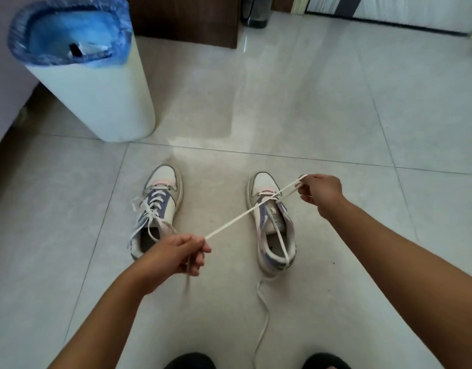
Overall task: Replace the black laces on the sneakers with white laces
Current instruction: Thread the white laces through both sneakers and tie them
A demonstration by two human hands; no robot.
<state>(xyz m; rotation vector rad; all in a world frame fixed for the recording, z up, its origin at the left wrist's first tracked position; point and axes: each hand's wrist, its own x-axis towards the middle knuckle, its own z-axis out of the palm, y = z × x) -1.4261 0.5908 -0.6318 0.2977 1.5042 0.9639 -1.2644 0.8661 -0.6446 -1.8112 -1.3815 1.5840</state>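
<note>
My left grip [185, 253] and right grip [316, 191] pinch a soft, light white lace [240, 217], probably threaded through the right sneaker [272, 227], best held near its ends.

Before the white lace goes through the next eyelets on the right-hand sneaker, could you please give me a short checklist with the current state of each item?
1. Left hand grips one end of the white lace: ok.
2. Right hand pinches the other run of the lace: ok.
3. Lace pulled taut between the hands, crossing over the right-hand sneaker: ok.
4. Lace seated in the lowest eyelets near the toe: cannot tell, too small to see.
5. Both ends equal in length: cannot tell; a loose length trails on the floor behind the heel.
6. Left-hand sneaker already laced white: ok, though untied.
</note>
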